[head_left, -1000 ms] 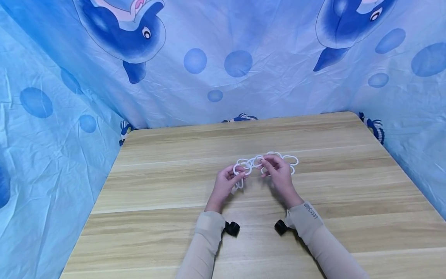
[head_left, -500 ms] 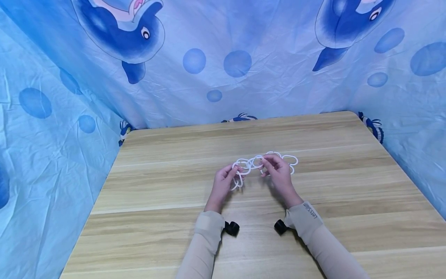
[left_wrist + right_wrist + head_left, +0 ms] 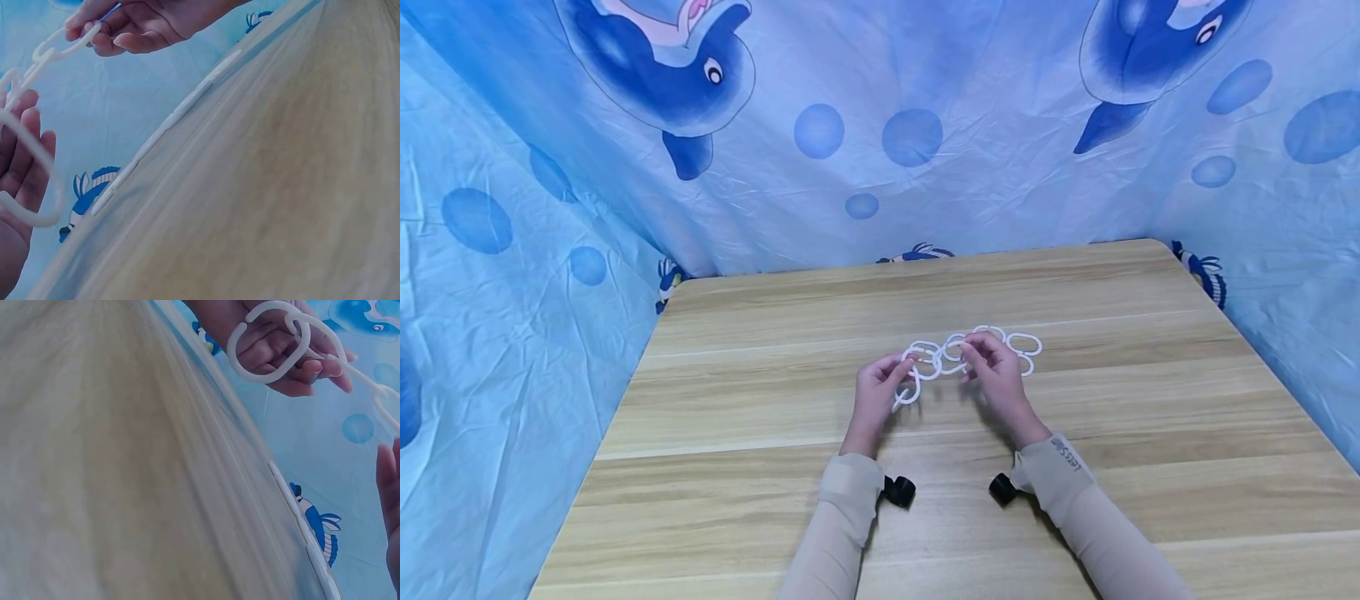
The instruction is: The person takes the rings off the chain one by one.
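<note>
A chain of white plastic rings (image 3: 929, 377) is stretched between the two hands over the wooden table. My left hand (image 3: 875, 398) pinches a ring near its left end. From those fingers hangs another white ring (image 3: 917, 390), and the right wrist view shows a gap in the loop of one ring (image 3: 235, 353). My right hand (image 3: 1002, 377) pinches a ring further along, thumb against fingertips, as the left wrist view shows at the ring (image 3: 84, 40). Linked rings cross between the hands in both wrist views.
More white rings (image 3: 1025, 336) lie flat on the table (image 3: 760, 400) just beyond and right of the right hand. In the left wrist view these rings (image 3: 178, 112) appear edge-on. A blue dolphin-print curtain (image 3: 865, 92) surrounds the table's back and sides.
The left hand has shifted slightly left, its thumb now further onto the ring. The hanging end has swung and turned below it. The right hand has barely moved.
</note>
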The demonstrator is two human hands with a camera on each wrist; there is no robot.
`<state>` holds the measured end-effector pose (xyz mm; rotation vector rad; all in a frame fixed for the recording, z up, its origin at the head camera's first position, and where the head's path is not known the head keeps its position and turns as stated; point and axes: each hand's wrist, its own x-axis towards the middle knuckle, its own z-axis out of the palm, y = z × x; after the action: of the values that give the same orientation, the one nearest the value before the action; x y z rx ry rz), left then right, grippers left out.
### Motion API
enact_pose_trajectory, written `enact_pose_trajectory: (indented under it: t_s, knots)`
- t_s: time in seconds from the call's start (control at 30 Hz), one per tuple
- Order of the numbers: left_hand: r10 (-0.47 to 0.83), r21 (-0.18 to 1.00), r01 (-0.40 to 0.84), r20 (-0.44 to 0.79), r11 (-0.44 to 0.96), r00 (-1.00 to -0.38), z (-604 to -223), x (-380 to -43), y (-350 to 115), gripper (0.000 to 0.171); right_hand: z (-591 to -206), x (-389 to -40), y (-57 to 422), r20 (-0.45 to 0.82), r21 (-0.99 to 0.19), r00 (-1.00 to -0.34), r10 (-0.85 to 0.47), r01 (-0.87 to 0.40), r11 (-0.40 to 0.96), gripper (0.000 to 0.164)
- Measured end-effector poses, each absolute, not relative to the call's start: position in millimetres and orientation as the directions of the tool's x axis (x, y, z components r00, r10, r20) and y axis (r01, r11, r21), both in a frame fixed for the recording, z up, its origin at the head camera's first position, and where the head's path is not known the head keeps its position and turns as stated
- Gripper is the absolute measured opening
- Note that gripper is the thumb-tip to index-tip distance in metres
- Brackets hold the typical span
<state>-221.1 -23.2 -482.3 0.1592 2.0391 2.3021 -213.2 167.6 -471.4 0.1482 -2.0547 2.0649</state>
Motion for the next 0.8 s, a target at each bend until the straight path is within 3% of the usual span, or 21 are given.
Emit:
enact_pose_trajectory:
  t_s: [0.8]
  knots:
    - [0.115, 0.995, 0.053, 0.063, -0.084, -0.991, -482.1, -218.6, -24.1, 0.022, -472.4, -212.3, 166.0, 0.155, -0.986, -0.988, 0.022, -0.154, 0.058, 0.024]
